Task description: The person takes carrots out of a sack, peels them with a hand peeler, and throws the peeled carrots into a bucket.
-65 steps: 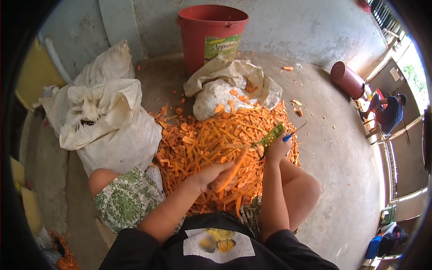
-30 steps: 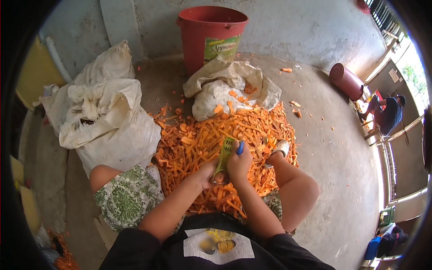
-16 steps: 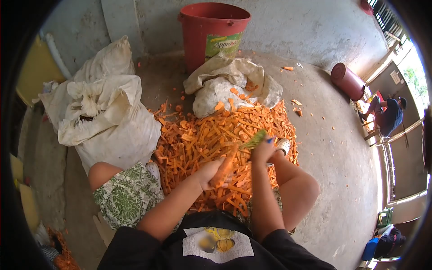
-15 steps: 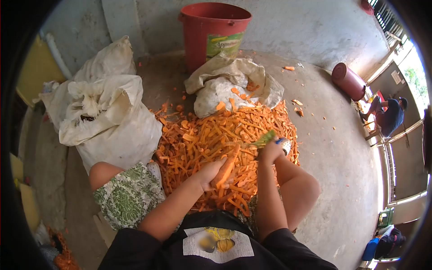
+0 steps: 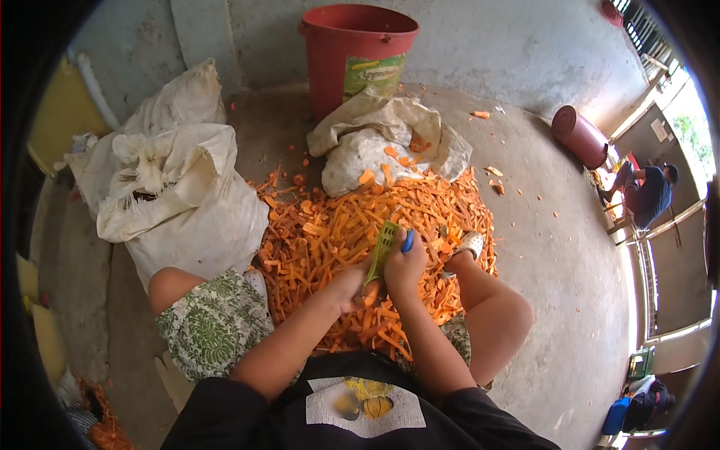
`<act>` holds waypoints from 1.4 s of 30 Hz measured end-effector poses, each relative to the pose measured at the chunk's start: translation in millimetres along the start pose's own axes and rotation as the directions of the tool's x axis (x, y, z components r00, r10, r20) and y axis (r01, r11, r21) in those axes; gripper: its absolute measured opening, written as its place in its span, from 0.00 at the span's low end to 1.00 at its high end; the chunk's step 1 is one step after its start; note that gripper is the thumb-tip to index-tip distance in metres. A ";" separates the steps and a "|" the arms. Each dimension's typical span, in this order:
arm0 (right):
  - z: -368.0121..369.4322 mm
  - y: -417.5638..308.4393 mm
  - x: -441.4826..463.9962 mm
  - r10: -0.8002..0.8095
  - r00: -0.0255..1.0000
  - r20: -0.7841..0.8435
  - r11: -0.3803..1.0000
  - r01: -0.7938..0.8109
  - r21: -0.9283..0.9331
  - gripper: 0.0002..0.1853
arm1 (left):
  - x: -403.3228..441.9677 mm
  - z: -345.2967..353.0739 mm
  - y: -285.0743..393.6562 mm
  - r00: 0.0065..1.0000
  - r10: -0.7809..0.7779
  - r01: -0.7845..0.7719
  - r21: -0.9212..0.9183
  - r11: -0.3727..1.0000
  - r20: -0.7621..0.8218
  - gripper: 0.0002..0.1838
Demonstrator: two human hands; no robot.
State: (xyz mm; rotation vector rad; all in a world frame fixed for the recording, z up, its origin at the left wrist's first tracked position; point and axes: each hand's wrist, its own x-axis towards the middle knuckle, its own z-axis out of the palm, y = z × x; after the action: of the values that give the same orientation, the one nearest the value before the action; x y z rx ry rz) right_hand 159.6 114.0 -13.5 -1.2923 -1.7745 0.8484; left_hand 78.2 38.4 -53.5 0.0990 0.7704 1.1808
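My left hand [image 5: 351,286] is closed around a carrot [image 5: 370,293], of which only the near end shows; the rest is hidden behind the peeler and fingers. In my right hand [image 5: 406,264] is a green peeler [image 5: 385,241] with a blue part at its handle, its slotted green body lying over the carrot. Both hands are close together above a wide heap of orange carrot peelings and pieces [image 5: 337,231] on the floor between my legs.
White sacks [image 5: 191,202] stand at the left. Behind the heap lie a crumpled sack [image 5: 360,159] and a tall red bin [image 5: 326,71]. Another red bin [image 5: 580,136] lies tipped at the right, near a seated person [image 5: 651,195]. My shoe [image 5: 470,244] borders the heap.
My right hand has brought the peeler left and toward me, from the heap's right side onto the carrot. The carrot, earlier pointing forward in plain sight, is now mostly covered.
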 end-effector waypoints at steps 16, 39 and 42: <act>-4.8 -1.9 8.4 0.067 0.998 0.002 0.961 -0.065 0.270 0.17 | -0.4 6.4 -1.8 0.993 -0.030 0.016 -0.113 0.993 -0.117 0.18; 2.7 -2.8 -10.2 -0.012 1.000 -0.011 0.994 0.013 0.104 0.17 | -13.9 16.5 8.7 0.999 0.031 -0.033 -0.103 0.994 -0.011 0.16; 4.3 13.9 5.2 -0.198 0.954 -0.226 0.979 0.202 -0.008 0.17 | 2.2 -2.1 -2.5 0.999 -0.040 0.039 0.125 0.991 0.008 0.20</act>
State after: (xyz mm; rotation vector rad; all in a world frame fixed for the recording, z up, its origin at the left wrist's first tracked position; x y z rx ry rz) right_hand 161.2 122.3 -26.4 -1.1277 -1.6789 0.5760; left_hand 79.3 38.7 -57.3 0.1928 0.8330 1.0935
